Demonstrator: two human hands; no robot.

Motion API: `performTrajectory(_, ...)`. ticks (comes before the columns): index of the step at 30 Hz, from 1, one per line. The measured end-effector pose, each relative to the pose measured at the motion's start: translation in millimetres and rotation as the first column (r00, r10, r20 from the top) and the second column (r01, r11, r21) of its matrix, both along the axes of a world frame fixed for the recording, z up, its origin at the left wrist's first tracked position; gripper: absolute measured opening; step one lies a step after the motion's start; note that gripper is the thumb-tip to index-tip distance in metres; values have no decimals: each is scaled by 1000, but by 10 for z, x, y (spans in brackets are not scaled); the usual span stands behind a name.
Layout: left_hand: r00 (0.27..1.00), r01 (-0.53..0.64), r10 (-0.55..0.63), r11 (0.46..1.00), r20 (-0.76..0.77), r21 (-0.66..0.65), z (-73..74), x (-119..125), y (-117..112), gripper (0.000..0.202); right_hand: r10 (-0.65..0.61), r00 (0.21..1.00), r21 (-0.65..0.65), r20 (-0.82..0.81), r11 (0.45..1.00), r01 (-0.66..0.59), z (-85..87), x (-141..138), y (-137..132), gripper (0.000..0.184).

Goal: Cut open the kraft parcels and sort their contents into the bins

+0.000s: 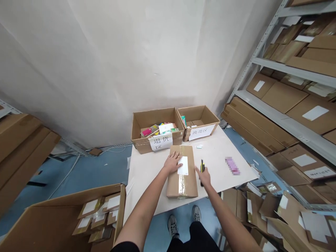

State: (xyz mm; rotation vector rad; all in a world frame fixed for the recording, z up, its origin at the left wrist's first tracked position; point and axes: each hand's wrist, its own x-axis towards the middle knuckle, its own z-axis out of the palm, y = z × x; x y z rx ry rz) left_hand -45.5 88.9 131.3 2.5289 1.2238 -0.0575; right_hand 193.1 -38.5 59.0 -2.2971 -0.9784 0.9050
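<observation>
Now left hand (173,161) flat on box (189,180), right hand (205,176) around knife (202,166)

From my distant seat I have both forearms angled inward from the near side over the table (215,180). The left hand lies palm down, fingers loosely spread and grasping nothing, their tips by the white label (183,166). The right hand is at the box's right side, fingers curled round the knife, one digit pointing left; I can't tell whether it touches the cardboard. The box lies lengthwise by the table's near edge, its tape (182,186) running near to far. Beyond stand two open cartons, left (148,118) and right (195,114).
</observation>
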Motion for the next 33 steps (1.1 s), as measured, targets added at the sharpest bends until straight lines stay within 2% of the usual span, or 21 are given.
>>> performTrajectory(3, 997, -71, 71, 997, -23, -28, -184, 2, 56, 68, 42, 999, -25, -15, 999, -42, -233, -222, -448, 64)
performTrajectory(6, 977, -201, 200, 980, -79, 4, -263, -31, -82, 70, 60, 998, -26, 8, 998, -60, -185, -231, -439, 68)
performTrajectory(8, 946, -288, 291, 957, -143, 41, -244, -65, -242, 73, 75, 993, -46, 91, 996, -71, -21, -101, -202, 73)
performTrajectory(10, 902, -365, 374, 928, -214, 80, -192, -93, -431, 78, 104, 977, -51, 187, 994, -96, 186, 59, 156, 73)
performTrajectory(13, 840, -444, 449, 891, -305, 90, -87, -107, -680, 79, 199, 934, 43, 297, 974, -221, 488, 213, 741, 58)
performTrajectory(15, 828, -460, 451, 886, -334, 55, -7, -98, -754, 69, 101, 949, 128, 300, 981, -145, 641, 241, 1026, 42)
performTrajectory(17, 860, -429, 427, 902, -280, 60, 50, -80, -740, 58, -49, 970, 168, 239, 986, 8, 723, 247, 1131, 37)
performTrajectory(20, 943, -314, 324, 941, -72, 130, 5, -41, -657, 60, -145, 982, 186, 124, 975, 121, 672, 261, 904, 43)
performTrajectory(23, 966, -257, 251, 955, 60, 145, -216, -11, -648, 65, -112, 992, 161, -66, 979, 122, 464, 280, 380, 51)
performTrajectory(25, 961, -271, 260, 951, 94, 146, -378, -8, -685, 67, -79, 988, 77, -132, 993, 90, 311, 294, 43, 55)
performTrajectory(27, 957, -282, 267, 948, 111, 149, -485, -15, -715, 69, -46, 985, -23, -165, 999, 43, 195, 316, -182, 58)
performTrajectory(30, 958, -281, 269, 950, 97, 139, -516, -23, -714, 69, 0, 980, -90, -198, 996, -19, 129, 351, -278, 60)
performTrajectory(33, 961, -276, 270, 953, 60, 128, -463, -18, -693, 70, 17, 982, -92, -188, 995, -35, 176, 378, -213, 61)
